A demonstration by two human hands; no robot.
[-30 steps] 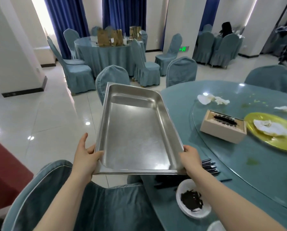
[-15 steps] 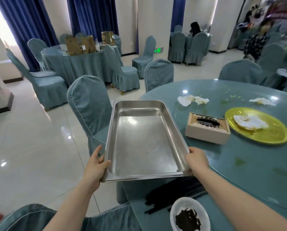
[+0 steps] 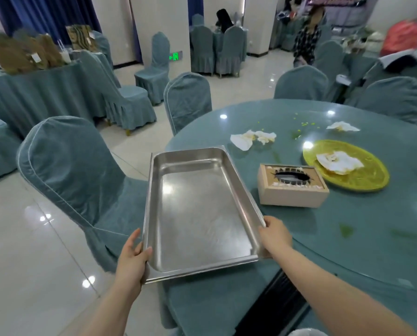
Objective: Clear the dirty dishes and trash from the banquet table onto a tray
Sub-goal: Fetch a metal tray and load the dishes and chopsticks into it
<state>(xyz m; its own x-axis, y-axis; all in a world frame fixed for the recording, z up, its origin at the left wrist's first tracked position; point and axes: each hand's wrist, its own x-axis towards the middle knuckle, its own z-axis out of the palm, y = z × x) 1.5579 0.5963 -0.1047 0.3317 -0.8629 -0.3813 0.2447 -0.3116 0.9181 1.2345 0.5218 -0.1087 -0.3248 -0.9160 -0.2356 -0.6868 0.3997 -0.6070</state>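
Observation:
I hold an empty steel tray (image 3: 197,209) over the near left edge of the round banquet table (image 3: 348,251). My left hand (image 3: 132,259) grips the tray's near left corner. My right hand (image 3: 274,232) grips its right rim. On the table lie a yellow plate (image 3: 362,183) with a crumpled napkin (image 3: 339,162) on it, a torn tissue box (image 3: 292,186), more crumpled napkins (image 3: 251,138) and another (image 3: 343,126) farther back. Black chopsticks (image 3: 277,301) lie under the tray's near end. A white bowl rim (image 3: 306,332) shows at the bottom edge.
A covered chair (image 3: 76,180) stands left of the tray, another chair (image 3: 188,100) beyond it. Green food scraps and smears dot the tabletop. More covered chairs ring the far side. Other set tables and two people are in the background.
The tray has swung right and forward over the table edge, with both hands still on it. My view has turned right, so the white bowl has slid almost out of sight.

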